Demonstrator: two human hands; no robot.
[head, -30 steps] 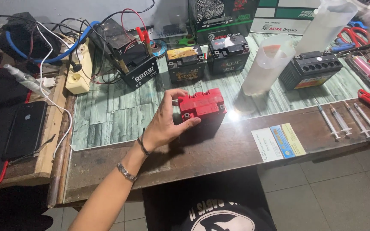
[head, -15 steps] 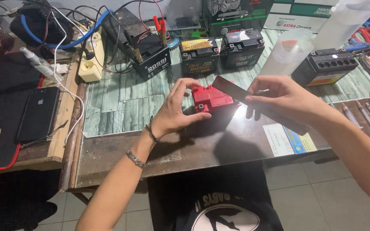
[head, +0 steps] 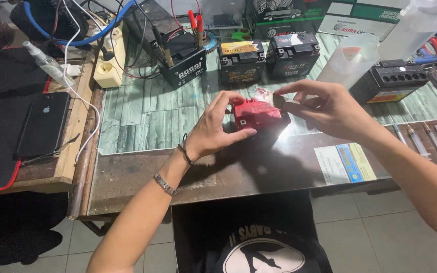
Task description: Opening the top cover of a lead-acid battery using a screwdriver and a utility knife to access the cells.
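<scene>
Your right hand (head: 330,108), which half a second ago held a dark strip above the red battery (head: 257,114), now pinches at its top right edge, while your left hand (head: 217,126) still grips its left side, mid-frame on the bench (head: 142,172).

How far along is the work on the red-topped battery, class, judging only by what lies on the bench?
Done: the red-topped battery stands on the bench. In hand: the left hand steadies it while the right hand pinches a pale strip at its top. Left: the syringes lie untouched, and the strip is not yet clear.
</scene>
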